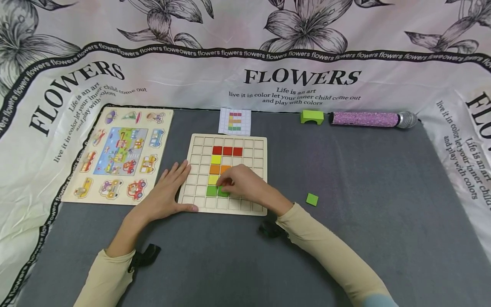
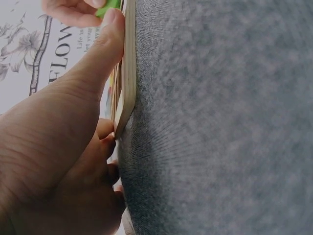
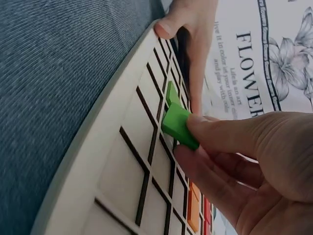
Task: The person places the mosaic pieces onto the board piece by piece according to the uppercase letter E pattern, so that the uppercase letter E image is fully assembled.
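A wooden grid board lies on the grey cloth with red, yellow, orange and green square tiles in several of its cells. My right hand pinches a green tile between thumb and fingers, tilted over a cell beside a green tile that lies in the grid. Spread along the board's left side, my left hand touches the edge, its thumb at the near corner. A loose green tile lies on the cloth, right of the board.
Left of the board is a wooden picture puzzle with vehicle pieces. Behind the board lies a pattern card. A green arch block and a glittery pink microphone are at the back right. White flowered cloth borders the grey one.
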Demonstrator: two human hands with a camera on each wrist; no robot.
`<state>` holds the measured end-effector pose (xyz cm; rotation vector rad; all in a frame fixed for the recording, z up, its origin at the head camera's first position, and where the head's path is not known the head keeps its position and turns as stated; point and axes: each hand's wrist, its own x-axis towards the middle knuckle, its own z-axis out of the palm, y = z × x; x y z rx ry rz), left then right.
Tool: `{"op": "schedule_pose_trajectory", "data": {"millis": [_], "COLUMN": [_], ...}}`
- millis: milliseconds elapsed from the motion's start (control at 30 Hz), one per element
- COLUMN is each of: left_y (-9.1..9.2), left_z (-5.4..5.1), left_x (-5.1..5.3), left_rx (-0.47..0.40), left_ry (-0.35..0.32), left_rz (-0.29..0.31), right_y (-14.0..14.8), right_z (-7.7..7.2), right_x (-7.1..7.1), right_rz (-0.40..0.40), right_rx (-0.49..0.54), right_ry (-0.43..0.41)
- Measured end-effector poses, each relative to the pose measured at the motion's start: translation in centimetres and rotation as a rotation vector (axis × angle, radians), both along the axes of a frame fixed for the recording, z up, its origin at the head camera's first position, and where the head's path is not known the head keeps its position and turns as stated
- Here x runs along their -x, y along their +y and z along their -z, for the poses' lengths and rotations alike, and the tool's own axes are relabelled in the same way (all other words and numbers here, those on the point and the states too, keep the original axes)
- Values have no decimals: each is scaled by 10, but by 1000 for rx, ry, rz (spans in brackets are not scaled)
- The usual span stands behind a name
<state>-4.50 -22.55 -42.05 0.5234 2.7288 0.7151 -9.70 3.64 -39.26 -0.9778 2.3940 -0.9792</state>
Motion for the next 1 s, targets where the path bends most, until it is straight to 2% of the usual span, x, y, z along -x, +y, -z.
{"op": "schedule_pose_trajectory", "data": {"millis": [200, 400, 633, 833, 1000], "left_y": [0, 1, 2, 2, 0], "left_z": [0, -1, -1, -1, 0], "left_x": [0, 1, 1, 1, -1], "left_rx": [-5, -4, -8, -16, -10], "left_ry": [1, 0, 0, -4, 1], "left_rz": [1, -1, -5, -3, 0], "right_y": [-5, -6, -1, 24, 62], "right_z": [-1, 0, -1, -8, -11], "right_x": [-4, -8, -8, -7, -7], "right_rz": [38, 86, 66, 30, 98], "right_rx": [-52, -52, -26, -6, -21], "right_ry": [27, 48, 34, 64, 68]}}
